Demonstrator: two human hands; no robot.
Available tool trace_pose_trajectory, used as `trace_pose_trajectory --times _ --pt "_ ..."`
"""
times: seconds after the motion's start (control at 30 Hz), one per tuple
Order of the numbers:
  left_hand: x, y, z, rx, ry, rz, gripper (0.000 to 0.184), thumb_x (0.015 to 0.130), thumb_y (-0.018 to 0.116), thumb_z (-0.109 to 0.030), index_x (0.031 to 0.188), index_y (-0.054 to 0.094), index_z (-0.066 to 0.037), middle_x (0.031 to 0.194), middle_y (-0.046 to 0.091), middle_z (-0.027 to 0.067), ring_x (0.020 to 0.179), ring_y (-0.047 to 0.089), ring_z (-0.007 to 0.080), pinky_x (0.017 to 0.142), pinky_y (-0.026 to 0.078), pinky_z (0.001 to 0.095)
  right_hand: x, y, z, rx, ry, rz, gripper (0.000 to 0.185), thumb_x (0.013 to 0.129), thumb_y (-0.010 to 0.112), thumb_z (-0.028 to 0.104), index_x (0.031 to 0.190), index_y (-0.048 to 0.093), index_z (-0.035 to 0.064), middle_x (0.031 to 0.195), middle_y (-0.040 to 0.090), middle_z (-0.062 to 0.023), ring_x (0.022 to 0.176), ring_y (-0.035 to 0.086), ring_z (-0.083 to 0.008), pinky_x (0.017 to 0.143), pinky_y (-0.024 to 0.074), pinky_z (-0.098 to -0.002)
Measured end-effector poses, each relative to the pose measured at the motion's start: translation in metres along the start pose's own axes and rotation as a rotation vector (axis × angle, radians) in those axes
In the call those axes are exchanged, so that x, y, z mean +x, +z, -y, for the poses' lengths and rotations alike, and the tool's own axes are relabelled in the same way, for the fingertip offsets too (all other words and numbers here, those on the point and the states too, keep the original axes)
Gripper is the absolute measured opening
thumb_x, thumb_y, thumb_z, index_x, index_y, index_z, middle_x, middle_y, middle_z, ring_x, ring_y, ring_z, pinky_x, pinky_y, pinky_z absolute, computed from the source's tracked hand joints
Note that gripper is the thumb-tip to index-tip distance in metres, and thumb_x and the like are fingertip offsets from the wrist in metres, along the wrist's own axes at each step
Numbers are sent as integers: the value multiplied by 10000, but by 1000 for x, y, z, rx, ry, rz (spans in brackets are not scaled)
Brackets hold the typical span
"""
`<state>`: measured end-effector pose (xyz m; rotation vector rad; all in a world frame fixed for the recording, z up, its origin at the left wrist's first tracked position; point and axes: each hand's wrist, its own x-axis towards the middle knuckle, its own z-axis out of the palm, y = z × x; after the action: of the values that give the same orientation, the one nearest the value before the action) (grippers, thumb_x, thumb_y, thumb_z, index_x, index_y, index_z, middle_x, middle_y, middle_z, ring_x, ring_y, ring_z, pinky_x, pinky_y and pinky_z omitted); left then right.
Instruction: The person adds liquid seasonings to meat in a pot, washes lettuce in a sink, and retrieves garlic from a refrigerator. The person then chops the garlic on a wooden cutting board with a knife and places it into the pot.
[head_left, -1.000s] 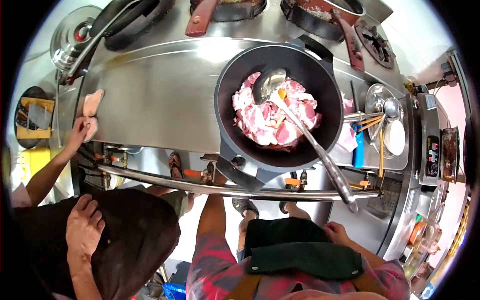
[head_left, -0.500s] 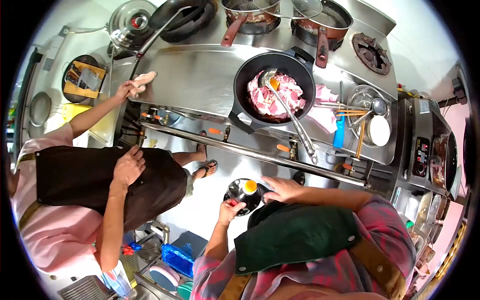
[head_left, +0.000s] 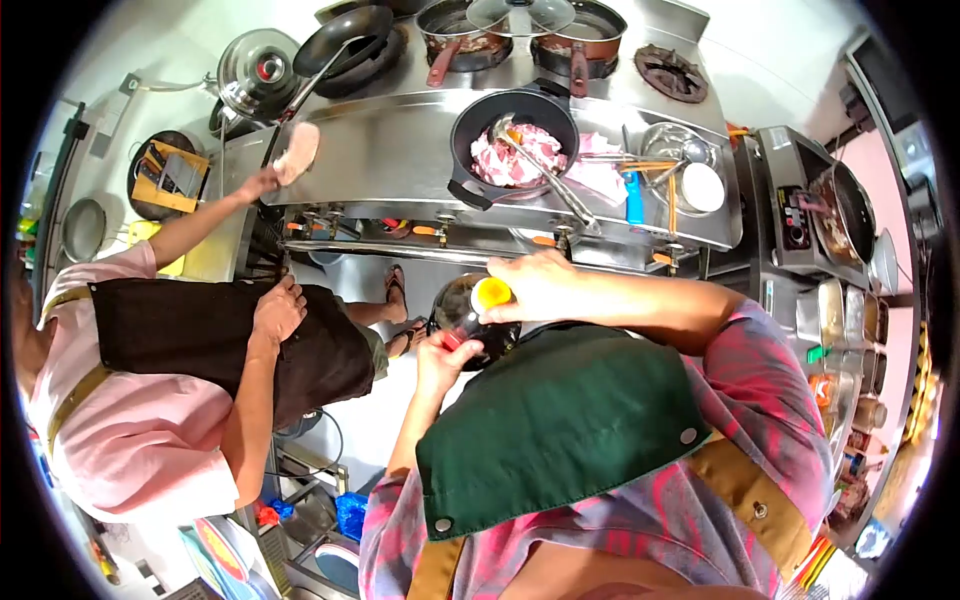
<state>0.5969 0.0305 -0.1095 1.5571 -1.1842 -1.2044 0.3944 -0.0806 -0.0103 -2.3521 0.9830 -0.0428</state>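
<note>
A large dark bottle (head_left: pixel 462 308) with a yellow cap (head_left: pixel 492 292) is in front of my apron. My left hand (head_left: pixel 442 362) is closed on the bottle's near side, by a small red patch. My right hand (head_left: pixel 530 288) grips the yellow cap, its fingers curled round it. Beyond them, on the steel counter, stands a black pot (head_left: pixel 468 135) holding raw sliced meat (head_left: pixel 515 160). A ladle (head_left: pixel 545 175) rests in it with an orange-yellow blob, perhaps egg yolk, near its bowl.
At left, a co-worker in a dark apron (head_left: pixel 190 335) holds a pale cloth (head_left: pixel 298 152) on the counter (head_left: pixel 375 150). Right of the pot are a pink cloth (head_left: pixel 598 180), a blue-handled tool (head_left: pixel 634 198), chopsticks and bowls. Pans (head_left: pixel 465 50) sit on the burners behind.
My right hand has moved from beside the bottle onto its yellow cap. The bottle has come up and forward with my left hand. The co-worker's cloth has shifted slightly.
</note>
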Motion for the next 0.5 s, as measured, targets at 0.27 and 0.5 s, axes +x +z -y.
trace_pose_trajectory --times 0.27,0.5 --pt "27 -17 -39 183 60 112 336 622 772 -243 577 522 -22 532 478 -33 516 398 62 476 367 226 0 -42 -12 -14 -477 -41 350 741 596 283 947 457 37 847 569 -161 806 567 -340 684 455 -439" --pt "43 -11 -67 217 73 110 327 639 763 -240 592 516 -31 551 471 -48 518 385 53 478 356 215 15 -80 -28 -185 -839 -76 251 683 579 104 923 505 96 856 468 -91 834 495 -283 682 428 -388"
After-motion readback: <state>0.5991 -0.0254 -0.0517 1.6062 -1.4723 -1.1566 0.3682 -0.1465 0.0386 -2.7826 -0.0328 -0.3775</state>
